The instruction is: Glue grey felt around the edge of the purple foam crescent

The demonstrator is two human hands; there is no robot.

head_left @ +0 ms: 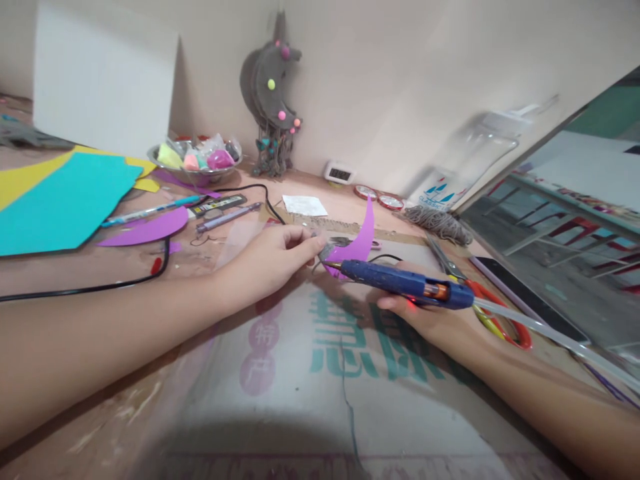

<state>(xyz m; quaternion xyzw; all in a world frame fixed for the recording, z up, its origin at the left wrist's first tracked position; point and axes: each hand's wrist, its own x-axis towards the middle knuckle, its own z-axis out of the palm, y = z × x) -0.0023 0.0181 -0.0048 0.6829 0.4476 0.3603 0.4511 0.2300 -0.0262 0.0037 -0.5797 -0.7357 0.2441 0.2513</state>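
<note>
Covering the near desk, a printed plastic sheet (350, 373) lies bare toward the front edge. Right hand (425, 313) wraps a blue glue gun (400, 283), fingers mostly hidden. Left hand (275, 257) pinches a small grey piece (326, 250), hard to make out, against the purple crescent (360, 240).

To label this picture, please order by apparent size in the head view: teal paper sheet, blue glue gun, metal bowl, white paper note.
1. teal paper sheet
2. blue glue gun, though it lies nearer the camera
3. metal bowl
4. white paper note
</note>
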